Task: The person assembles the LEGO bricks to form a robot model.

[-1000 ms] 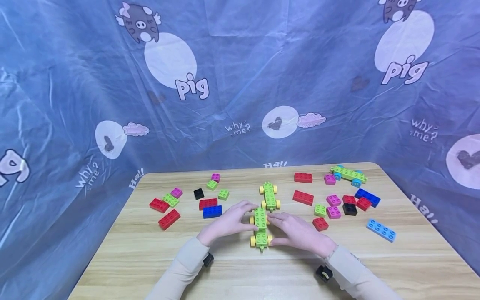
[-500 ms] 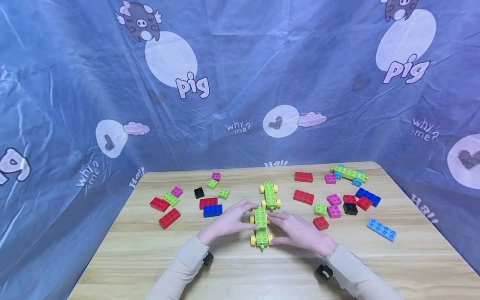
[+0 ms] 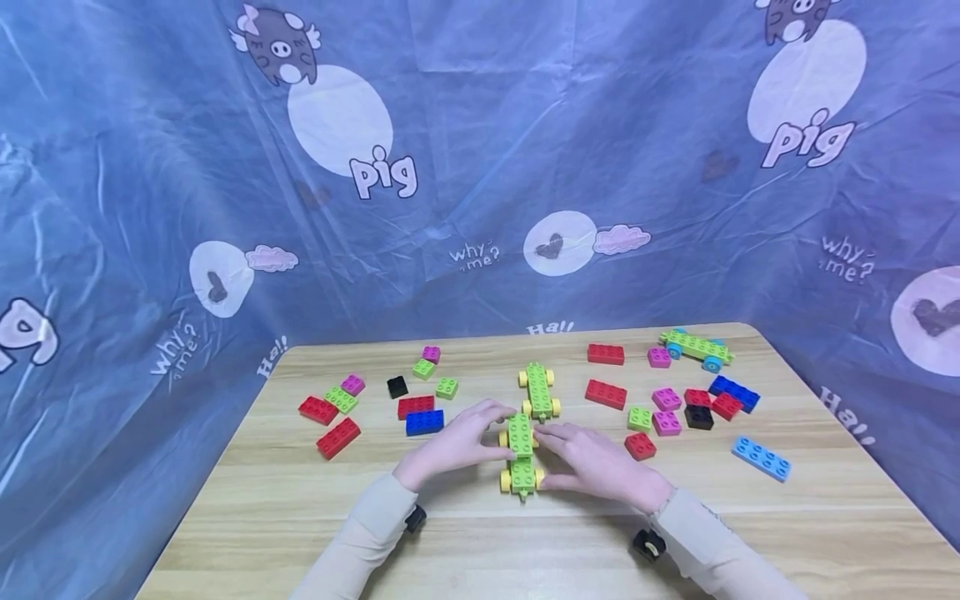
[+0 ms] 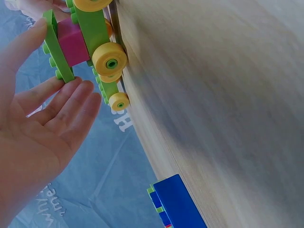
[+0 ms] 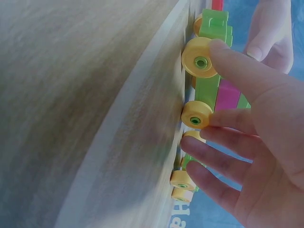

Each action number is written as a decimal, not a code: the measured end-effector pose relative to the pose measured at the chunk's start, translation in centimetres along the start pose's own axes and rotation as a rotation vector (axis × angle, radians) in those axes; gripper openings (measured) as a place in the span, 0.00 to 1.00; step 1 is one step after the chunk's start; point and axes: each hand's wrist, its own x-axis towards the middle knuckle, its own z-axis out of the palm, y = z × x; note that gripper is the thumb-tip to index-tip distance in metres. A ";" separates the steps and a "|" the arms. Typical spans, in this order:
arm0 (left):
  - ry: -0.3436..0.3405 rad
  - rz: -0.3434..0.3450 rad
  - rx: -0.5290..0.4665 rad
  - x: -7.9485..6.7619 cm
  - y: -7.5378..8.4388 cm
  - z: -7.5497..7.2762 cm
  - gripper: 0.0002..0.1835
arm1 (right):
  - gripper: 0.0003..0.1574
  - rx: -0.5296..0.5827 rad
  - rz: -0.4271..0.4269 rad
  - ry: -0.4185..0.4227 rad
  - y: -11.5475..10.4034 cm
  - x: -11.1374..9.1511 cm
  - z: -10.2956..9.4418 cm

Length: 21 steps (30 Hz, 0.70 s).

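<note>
In the head view, my left hand pinches a thin green studded plate end to end, thumb near and fingertips far. Under that plate, in the left wrist view, a magenta brick sits on a green car base with yellow wheels. My right hand holds the same car base from the right, its thumb on one yellow wheel and a forefinger at the other. Just beyond stands a second green car base with yellow wheels.
Left on the wooden table lie loose bricks, among them a blue brick and a black brick. To the right are red bricks, magenta bricks, a light-blue plate and a blue-wheeled green car base. A blue curtain hangs behind.
</note>
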 end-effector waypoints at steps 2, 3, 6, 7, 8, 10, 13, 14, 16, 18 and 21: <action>0.002 0.000 0.001 0.0 -0.1 0.1 0.35 | 0.47 -0.002 -0.001 0.002 0.0 0.0 0.1; 0.004 0.004 0.004 -0.1 -0.1 0.1 0.35 | 0.47 -0.005 -0.005 0.005 0.0 -0.1 0.1; 0.005 0.006 0.001 -0.1 -0.1 0.1 0.35 | 0.46 -0.012 -0.013 0.021 0.1 -0.2 0.2; 0.005 0.006 0.004 -0.1 -0.1 0.1 0.35 | 0.46 -0.015 -0.016 0.028 0.2 -0.2 0.2; 0.005 0.006 0.003 -0.1 -0.1 0.1 0.35 | 0.45 -0.017 -0.019 0.036 0.2 -0.3 0.2; 0.002 0.000 0.000 -0.1 0.0 0.1 0.35 | 0.45 -0.015 -0.025 0.053 0.4 -0.4 0.0; -0.002 -0.007 0.000 -0.1 0.1 0.0 0.36 | 0.44 -0.018 -0.020 0.070 0.7 -0.7 -0.4; -0.002 -0.009 0.000 -0.1 0.1 0.0 0.36 | 0.44 -0.019 -0.015 0.073 0.8 -0.8 -0.6; -0.001 -0.008 0.004 -0.1 0.0 0.1 0.36 | 0.42 -0.030 -0.003 0.079 1.0 -1.0 -0.9; 0.001 -0.005 0.009 -0.1 -0.1 0.1 0.36 | 0.40 -0.033 0.011 0.087 1.3 -1.3 -1.2; 0.000 -0.004 0.007 -0.1 -0.2 0.2 0.36 | 0.38 -0.041 0.027 0.103 1.9 -1.9 -1.5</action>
